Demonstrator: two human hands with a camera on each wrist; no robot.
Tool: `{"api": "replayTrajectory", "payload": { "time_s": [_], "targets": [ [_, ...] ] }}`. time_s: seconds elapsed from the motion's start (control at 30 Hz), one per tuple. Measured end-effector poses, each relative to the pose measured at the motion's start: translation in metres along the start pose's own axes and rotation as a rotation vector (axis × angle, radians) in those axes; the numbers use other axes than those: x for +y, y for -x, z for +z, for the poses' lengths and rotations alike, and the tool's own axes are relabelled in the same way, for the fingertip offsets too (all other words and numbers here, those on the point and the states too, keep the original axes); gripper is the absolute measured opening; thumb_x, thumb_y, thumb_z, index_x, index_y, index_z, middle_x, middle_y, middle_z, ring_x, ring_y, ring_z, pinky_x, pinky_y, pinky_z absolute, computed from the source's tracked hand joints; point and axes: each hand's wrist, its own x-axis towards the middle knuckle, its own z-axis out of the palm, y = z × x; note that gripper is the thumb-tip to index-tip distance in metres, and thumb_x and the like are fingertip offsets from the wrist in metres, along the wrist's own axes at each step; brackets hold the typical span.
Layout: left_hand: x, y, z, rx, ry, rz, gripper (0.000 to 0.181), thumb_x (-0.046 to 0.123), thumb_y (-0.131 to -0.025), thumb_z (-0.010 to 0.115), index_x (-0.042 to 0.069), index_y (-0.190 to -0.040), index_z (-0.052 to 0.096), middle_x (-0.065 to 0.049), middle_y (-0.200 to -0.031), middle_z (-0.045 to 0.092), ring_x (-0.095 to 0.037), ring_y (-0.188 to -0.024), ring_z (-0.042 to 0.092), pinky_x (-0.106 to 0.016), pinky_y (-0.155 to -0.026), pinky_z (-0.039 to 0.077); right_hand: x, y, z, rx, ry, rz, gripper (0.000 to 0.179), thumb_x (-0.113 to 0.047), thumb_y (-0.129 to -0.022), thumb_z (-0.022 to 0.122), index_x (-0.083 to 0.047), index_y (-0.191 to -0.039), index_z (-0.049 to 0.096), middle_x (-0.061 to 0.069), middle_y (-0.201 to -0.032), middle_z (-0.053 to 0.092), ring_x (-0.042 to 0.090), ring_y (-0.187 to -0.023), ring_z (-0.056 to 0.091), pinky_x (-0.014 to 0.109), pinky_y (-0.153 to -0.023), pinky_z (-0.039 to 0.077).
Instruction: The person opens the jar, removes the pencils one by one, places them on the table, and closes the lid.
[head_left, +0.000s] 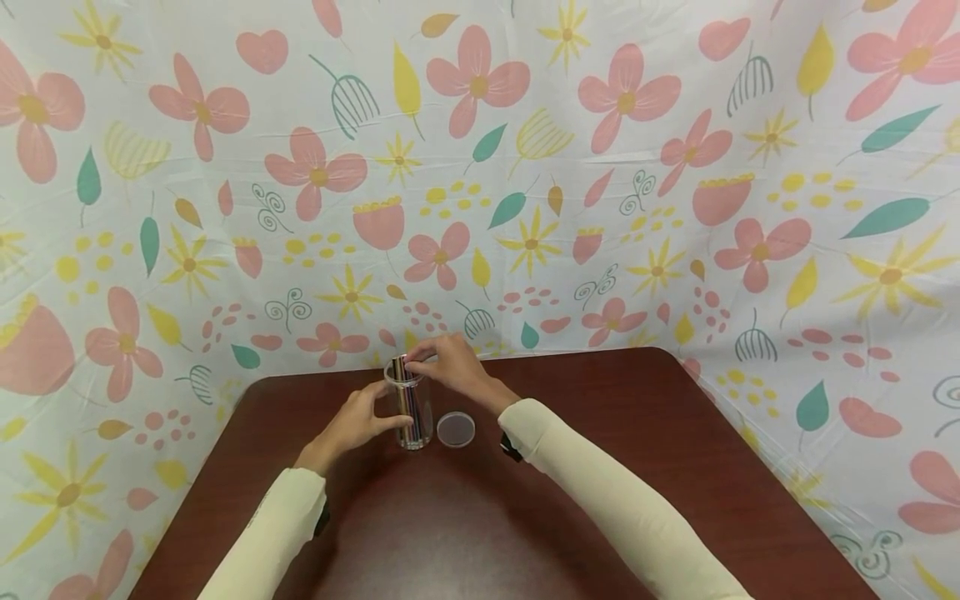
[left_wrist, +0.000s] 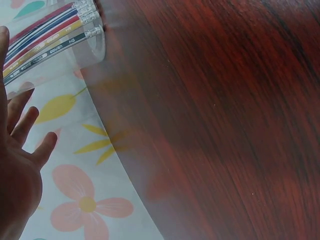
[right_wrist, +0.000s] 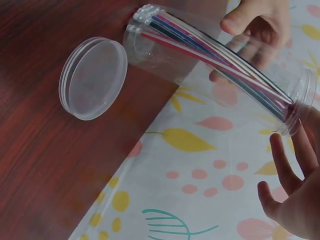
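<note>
A clear plastic jar stands upright near the table's back edge, with several colored pencils inside. Their eraser ends rest at the jar's bottom, and they lean together toward the mouth. My left hand grips the jar's side, thumb across the front and fingers behind. Over the rim, my right hand pinches the pencils' upper ends between thumb and index finger; its other fingers spread out beside the rim in the right wrist view. A round translucent lid lies flat on the table, just right of the jar.
The dark reddish wood table has its back edge close behind the jar. A white cloth printed with flowers and leaves hangs behind and at both sides. Both forearms wear cream sleeves, with a black band at the right wrist.
</note>
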Motion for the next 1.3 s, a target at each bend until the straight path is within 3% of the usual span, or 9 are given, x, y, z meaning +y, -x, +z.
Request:
{"api": "replayTrajectory", "payload": {
  "time_s": [0.2, 0.4, 0.53, 0.97, 1.3],
  "targets": [
    [-0.002, 0.000, 0.004, -0.005, 0.004, 0.002, 0.071, 0.051, -0.073, 0.078, 0.029, -0.135, 0.051, 0.010, -0.130, 0.057, -0.019, -0.122, 0.053, -0.048, -0.099, 0.044, 0.000, 0.003, -0.005, 0.032, -0.020, 0.008, 0.016, -0.032, -0.088, 0.071, -0.022, -0.099, 0.076, -0.010, -0.091, 0.073, 0.000, -0.069, 0.063, 0.017, -0.053, 0.044],
    [-0.001, 0.001, 0.004, -0.009, -0.009, -0.017, 0.071, 0.053, -0.073, 0.078, 0.028, -0.134, 0.051, 0.006, -0.131, 0.057, -0.022, -0.123, 0.052, -0.048, -0.099, 0.043, -0.004, -0.003, -0.017, 0.094, -0.018, -0.046, 0.013, -0.029, -0.087, 0.071, -0.022, -0.098, 0.075, -0.009, -0.093, 0.073, 0.006, -0.082, 0.066, 0.020, -0.066, 0.049],
    [0.001, 0.002, 0.002, -0.016, -0.014, -0.022, 0.072, 0.052, -0.073, 0.078, 0.026, -0.135, 0.051, 0.004, -0.133, 0.056, -0.023, -0.124, 0.052, -0.049, -0.099, 0.043, -0.011, -0.009, -0.027, 0.107, -0.020, -0.040, 0.014, -0.031, -0.087, 0.071, -0.023, -0.098, 0.075, -0.009, -0.095, 0.072, 0.005, -0.086, 0.066, 0.022, -0.074, 0.052],
    [0.000, 0.002, -0.002, -0.004, -0.009, 0.000, 0.070, 0.049, -0.073, 0.079, 0.028, -0.134, 0.052, 0.004, -0.132, 0.057, -0.024, -0.123, 0.052, -0.050, -0.099, 0.043, -0.028, -0.025, -0.053, 0.173, -0.021, -0.109, 0.013, -0.029, -0.087, 0.071, -0.023, -0.097, 0.075, -0.009, -0.094, 0.073, 0.001, -0.090, 0.065, 0.022, -0.075, 0.052],
    [0.000, 0.002, 0.000, -0.003, -0.037, -0.003, 0.073, 0.053, -0.072, 0.078, 0.027, -0.135, 0.051, 0.003, -0.133, 0.056, -0.023, -0.123, 0.052, -0.049, -0.099, 0.044, -0.031, -0.031, -0.083, 0.223, -0.047, -0.118, 0.014, -0.028, -0.087, 0.071, -0.021, -0.098, 0.075, -0.008, -0.094, 0.072, 0.000, -0.060, 0.060, 0.020, -0.047, 0.043]
  ]
}}
